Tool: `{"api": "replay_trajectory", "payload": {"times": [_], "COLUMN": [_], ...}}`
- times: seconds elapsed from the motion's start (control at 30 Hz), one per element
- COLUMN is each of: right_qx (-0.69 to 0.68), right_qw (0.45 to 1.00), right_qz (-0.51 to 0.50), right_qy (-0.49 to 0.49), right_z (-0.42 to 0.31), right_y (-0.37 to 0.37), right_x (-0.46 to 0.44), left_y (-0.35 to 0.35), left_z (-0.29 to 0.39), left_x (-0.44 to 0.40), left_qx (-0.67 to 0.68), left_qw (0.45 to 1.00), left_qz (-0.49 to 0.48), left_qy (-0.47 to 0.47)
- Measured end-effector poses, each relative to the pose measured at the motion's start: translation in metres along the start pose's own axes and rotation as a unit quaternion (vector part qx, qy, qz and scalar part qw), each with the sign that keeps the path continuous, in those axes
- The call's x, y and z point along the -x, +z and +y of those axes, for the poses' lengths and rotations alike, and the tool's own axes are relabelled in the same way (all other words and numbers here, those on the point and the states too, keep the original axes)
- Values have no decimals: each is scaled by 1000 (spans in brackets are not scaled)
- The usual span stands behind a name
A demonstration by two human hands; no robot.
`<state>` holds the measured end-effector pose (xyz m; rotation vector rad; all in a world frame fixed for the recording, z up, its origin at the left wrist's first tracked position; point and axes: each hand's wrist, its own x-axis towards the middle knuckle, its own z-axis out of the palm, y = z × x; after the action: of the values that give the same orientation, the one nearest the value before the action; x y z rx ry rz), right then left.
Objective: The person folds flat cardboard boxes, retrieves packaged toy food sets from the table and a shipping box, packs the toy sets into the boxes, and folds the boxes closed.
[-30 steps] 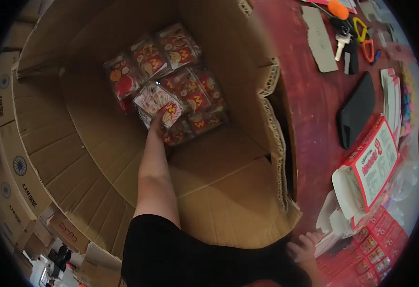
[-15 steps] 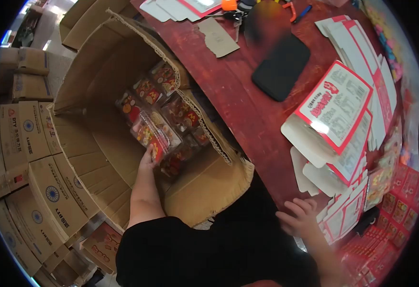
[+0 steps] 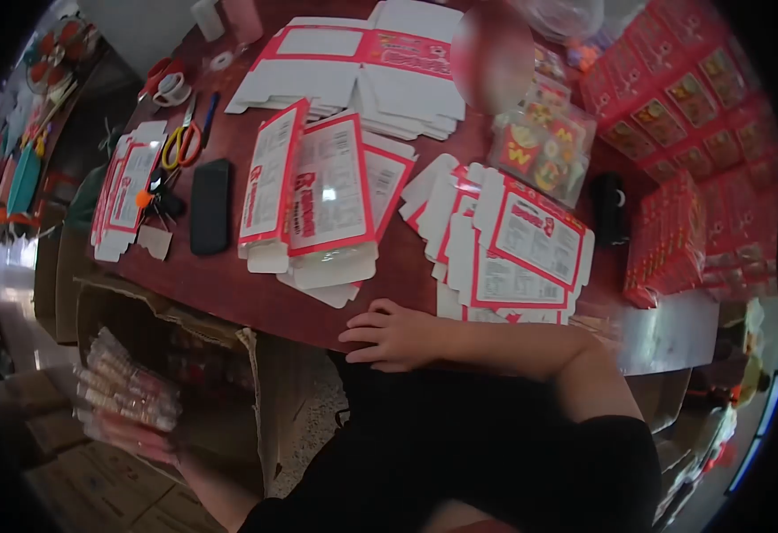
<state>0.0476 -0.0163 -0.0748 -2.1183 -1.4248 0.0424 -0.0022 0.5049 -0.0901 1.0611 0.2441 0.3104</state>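
Several clear plastic packs with beige contents [image 3: 127, 386] are raised over the open cardboard box [image 3: 269, 400] at the lower left. My left hand [image 3: 140, 437] is closed around their lower side, slightly blurred. More packs lie dim inside the box. My right hand [image 3: 396, 336] rests at the front edge of the red table [image 3: 318, 322], fingers spread and nothing in it. Just beyond it lie flat red-and-white cartons [image 3: 535, 226] in a loose pile. Partly unfolded cartons with window film [image 3: 327, 191] stand to the left of that pile.
A black phone [image 3: 210, 206], yellow-and-orange scissors [image 3: 181, 145] and a blue pen [image 3: 210, 118] lie on the left of the table. Flat carton blanks [image 3: 407, 67] are stacked at the back. Clear food-toy packs [image 3: 540, 151] and red printed boxes [image 3: 673, 240] are at the right.
My left hand has lifted packs out of the cardboard box. My view has turned right toward the table. My right hand still rests at the table edge.
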Motion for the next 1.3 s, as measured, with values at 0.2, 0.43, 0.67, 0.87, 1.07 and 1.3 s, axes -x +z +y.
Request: {"api": "replay_trajectory", "payload": {"times": [0.2, 0.43, 0.67, 0.87, 1.07, 1.3], "right_qx": [-89, -101, 48, 214, 322, 170], "right_qw": [990, 941, 870, 805, 763, 815], "right_qz": [103, 313, 449, 276, 13, -27], "right_qy": [-22, 75, 198, 480, 561, 554], "right_z": [-16, -50, -85, -14, 101, 173], "right_y": [-37, -153, -276, -342, -343, -332], "right_x": [15, 59, 136, 143, 170, 201], "left_y": [152, 400, 612, 721, 720, 684], "left_z": [16, -62, -176, -290, -339, -338], "left_x": [16, 33, 75, 80, 84, 82], "left_qx": [34, 153, 260, 281, 184, 49], "left_qw": [990, 904, 762, 702, 733, 717], "left_qz": [-133, -377, -537, -613, -533, -436], "left_qy": [4, -134, -251, -229, -380, -542]}}
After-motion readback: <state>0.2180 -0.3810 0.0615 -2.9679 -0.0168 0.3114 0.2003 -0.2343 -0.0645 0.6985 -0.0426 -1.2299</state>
